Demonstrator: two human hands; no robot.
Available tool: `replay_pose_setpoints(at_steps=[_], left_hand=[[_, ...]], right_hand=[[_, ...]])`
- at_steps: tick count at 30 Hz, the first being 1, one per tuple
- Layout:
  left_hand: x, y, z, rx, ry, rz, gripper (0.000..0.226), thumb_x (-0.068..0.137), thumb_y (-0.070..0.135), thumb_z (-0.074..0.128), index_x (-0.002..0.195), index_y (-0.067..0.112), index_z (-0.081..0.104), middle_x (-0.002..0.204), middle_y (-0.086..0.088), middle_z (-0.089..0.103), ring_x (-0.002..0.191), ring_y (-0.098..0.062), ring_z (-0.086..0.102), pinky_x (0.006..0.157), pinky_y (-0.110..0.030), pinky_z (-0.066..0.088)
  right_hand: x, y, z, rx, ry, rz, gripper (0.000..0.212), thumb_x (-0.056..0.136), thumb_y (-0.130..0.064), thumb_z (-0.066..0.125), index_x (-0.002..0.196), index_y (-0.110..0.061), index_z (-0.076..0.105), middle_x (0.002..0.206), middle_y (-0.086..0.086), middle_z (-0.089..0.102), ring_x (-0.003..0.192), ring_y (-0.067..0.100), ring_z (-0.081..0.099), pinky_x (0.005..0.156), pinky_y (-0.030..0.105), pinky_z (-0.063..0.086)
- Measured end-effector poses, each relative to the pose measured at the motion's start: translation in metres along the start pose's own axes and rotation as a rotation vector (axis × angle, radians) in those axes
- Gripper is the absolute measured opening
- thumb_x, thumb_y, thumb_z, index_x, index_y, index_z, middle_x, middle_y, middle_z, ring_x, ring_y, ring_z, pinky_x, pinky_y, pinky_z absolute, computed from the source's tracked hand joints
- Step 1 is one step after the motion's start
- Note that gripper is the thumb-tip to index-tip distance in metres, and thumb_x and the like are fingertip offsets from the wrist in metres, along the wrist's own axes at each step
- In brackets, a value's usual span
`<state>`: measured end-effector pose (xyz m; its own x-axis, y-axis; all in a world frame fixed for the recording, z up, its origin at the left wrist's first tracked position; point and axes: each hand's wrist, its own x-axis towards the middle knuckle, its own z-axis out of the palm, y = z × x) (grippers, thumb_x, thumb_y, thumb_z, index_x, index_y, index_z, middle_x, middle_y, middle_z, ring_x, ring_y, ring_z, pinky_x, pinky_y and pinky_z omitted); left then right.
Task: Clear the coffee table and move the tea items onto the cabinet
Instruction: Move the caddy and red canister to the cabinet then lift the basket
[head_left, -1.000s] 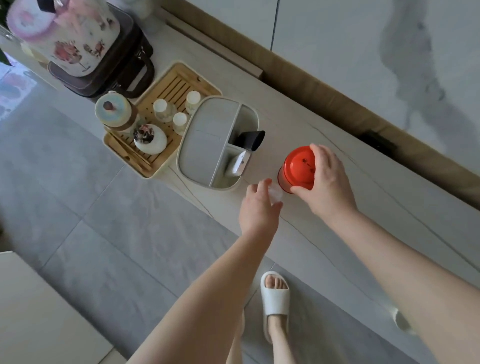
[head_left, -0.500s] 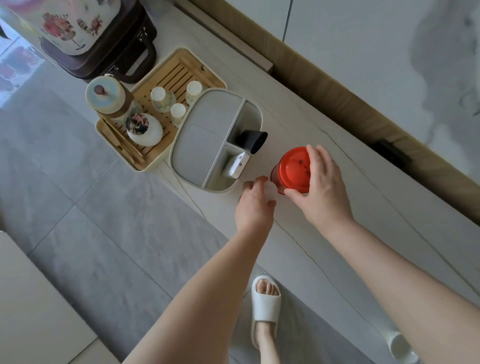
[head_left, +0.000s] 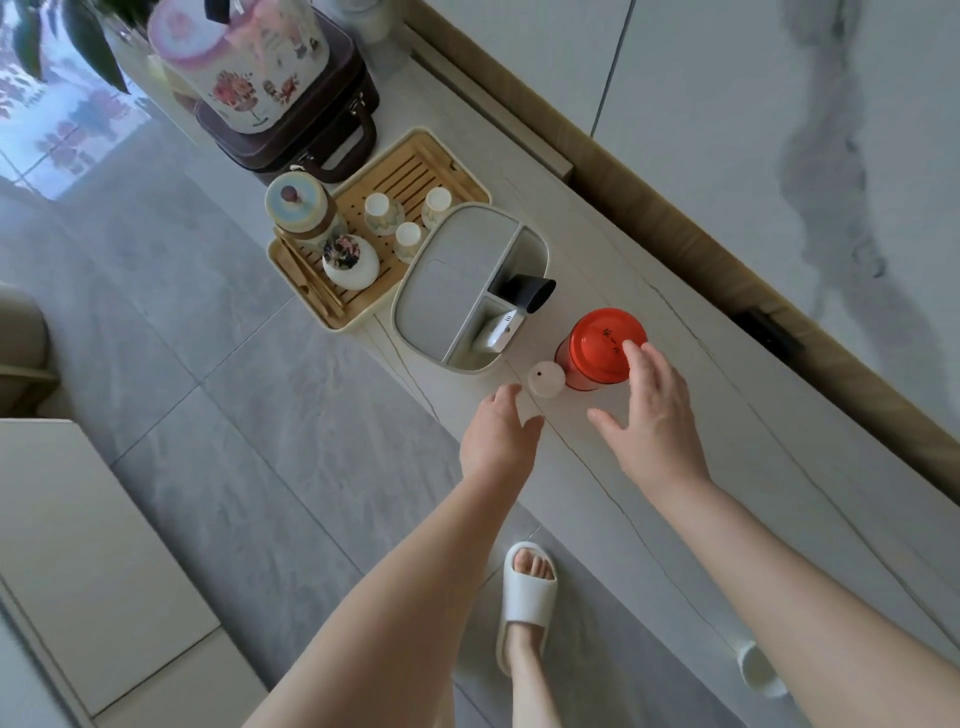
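Note:
A red tea canister (head_left: 597, 349) stands upright on the pale cabinet top (head_left: 727, 467). Beside it, to the left, sits a small white round lid (head_left: 546, 379). My right hand (head_left: 649, 410) hovers open just in front of the canister, a fingertip over its lid edge. Just short of the white lid, my left hand (head_left: 498, 436) is open and holds nothing. Further left on the cabinet, a bamboo tea tray (head_left: 415, 171) carries a white teapot (head_left: 350, 262), a lidded jar (head_left: 298, 205) and three small cups (head_left: 408, 236).
A grey divided organiser box (head_left: 452, 291) with a white remote and a black item stands between tray and canister. A dark case (head_left: 311, 135) with a floral tin on top sits at the far left. Grey tile floor and my slippered feet are below.
Both hands have let go: the right hand released the red canister, the left hand set down the small white lid, and both drew back toward me.

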<state>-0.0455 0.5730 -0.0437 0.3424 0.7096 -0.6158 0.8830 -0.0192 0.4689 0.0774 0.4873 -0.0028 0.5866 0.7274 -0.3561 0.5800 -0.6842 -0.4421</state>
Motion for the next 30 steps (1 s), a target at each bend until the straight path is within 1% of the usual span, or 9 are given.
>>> replay_pose_setpoints(at_steps=[3, 5, 8, 11, 13, 18, 24, 28, 30], left_hand=[[-0.031, -0.007, -0.02, -0.088, 0.009, -0.058, 0.036, 0.092, 0.036, 0.052, 0.127, 0.024, 0.052, 0.116, 0.0, 0.063, 0.103, -0.018, 0.06, 0.08, -0.031, 0.048], [-0.053, -0.017, -0.034, -0.159, 0.04, -0.102, 0.032, 0.091, 0.036, 0.053, 0.121, 0.025, 0.057, 0.11, 0.002, 0.065, 0.1, -0.017, 0.061, 0.08, -0.03, 0.048], [-0.081, -0.039, -0.057, -0.212, 0.116, -0.151, 0.027, 0.091, 0.035, 0.054, 0.115, 0.025, 0.062, 0.106, 0.003, 0.067, 0.099, -0.016, 0.062, 0.08, -0.03, 0.049], [-0.102, -0.072, -0.078, -0.249, 0.187, -0.22, 0.025, 0.09, 0.034, 0.053, 0.111, 0.024, 0.063, 0.107, 0.002, 0.067, 0.099, -0.016, 0.062, 0.08, -0.03, 0.05], [-0.115, -0.098, -0.091, -0.278, 0.233, -0.278, 0.024, 0.09, 0.034, 0.054, 0.109, 0.024, 0.065, 0.106, 0.001, 0.068, 0.1, -0.018, 0.062, 0.082, -0.032, 0.051], [-0.148, -0.171, -0.122, -0.393, 0.329, -0.409, 0.023, 0.089, 0.032, 0.056, 0.104, 0.02, 0.067, 0.105, -0.002, 0.07, 0.1, -0.02, 0.063, 0.08, -0.03, 0.049], [-0.195, -0.275, -0.156, -0.522, 0.394, -0.518, 0.021, 0.089, 0.033, 0.056, 0.101, 0.02, 0.067, 0.101, 0.001, 0.071, 0.098, -0.018, 0.063, 0.086, -0.033, 0.051], [-0.229, -0.351, -0.182, -0.558, 0.441, -0.589, 0.021, 0.09, 0.033, 0.055, 0.1, 0.019, 0.067, 0.1, 0.001, 0.07, 0.096, -0.018, 0.063, 0.081, -0.028, 0.047], [-0.247, -0.388, -0.196, -0.605, 0.479, -0.615, 0.021, 0.091, 0.031, 0.055, 0.1, 0.017, 0.067, 0.1, -0.001, 0.07, 0.095, -0.017, 0.063, 0.073, -0.024, 0.042]], right_hand=[[-0.023, -0.018, -0.007, 0.042, -0.103, -0.068, 0.044, 0.088, -0.02, 0.059, 0.13, -0.011, 0.049, 0.127, 0.007, 0.059, 0.115, 0.027, 0.052, 0.098, 0.038, 0.039], [-0.037, -0.036, -0.008, 0.056, -0.189, -0.087, 0.033, 0.09, -0.02, 0.056, 0.123, -0.014, 0.056, 0.115, 0.003, 0.066, 0.105, 0.026, 0.058, 0.093, 0.039, 0.042], [-0.056, -0.066, -0.003, 0.048, -0.243, -0.129, 0.03, 0.091, -0.021, 0.053, 0.12, -0.016, 0.058, 0.112, 0.003, 0.067, 0.104, 0.027, 0.059, 0.093, 0.037, 0.043], [-0.072, -0.096, 0.008, 0.029, -0.296, -0.167, 0.028, 0.091, -0.023, 0.052, 0.117, -0.018, 0.06, 0.112, 0.002, 0.068, 0.103, 0.025, 0.06, 0.088, 0.033, 0.044], [-0.081, -0.116, 0.02, -0.002, -0.344, -0.2, 0.028, 0.091, -0.024, 0.052, 0.117, -0.019, 0.06, 0.112, 0.002, 0.068, 0.103, 0.025, 0.06, 0.089, 0.034, 0.045], [-0.106, -0.171, 0.06, -0.091, -0.449, -0.296, 0.028, 0.091, -0.026, 0.052, 0.117, -0.018, 0.06, 0.114, 0.003, 0.067, 0.105, 0.025, 0.061, 0.092, 0.035, 0.045], [-0.152, -0.253, 0.125, -0.161, -0.519, -0.403, 0.026, 0.09, -0.031, 0.053, 0.112, -0.018, 0.062, 0.111, 0.004, 0.066, 0.103, 0.023, 0.061, 0.088, 0.033, 0.047], [-0.192, -0.313, 0.167, -0.228, -0.536, -0.484, 0.026, 0.091, -0.036, 0.05, 0.106, -0.021, 0.064, 0.108, 0.003, 0.067, 0.101, 0.022, 0.061, 0.086, 0.032, 0.046], [-0.212, -0.344, 0.187, -0.262, -0.549, -0.529, 0.026, 0.092, -0.038, 0.049, 0.105, -0.022, 0.064, 0.107, 0.001, 0.067, 0.101, 0.021, 0.06, 0.085, 0.03, 0.044]])
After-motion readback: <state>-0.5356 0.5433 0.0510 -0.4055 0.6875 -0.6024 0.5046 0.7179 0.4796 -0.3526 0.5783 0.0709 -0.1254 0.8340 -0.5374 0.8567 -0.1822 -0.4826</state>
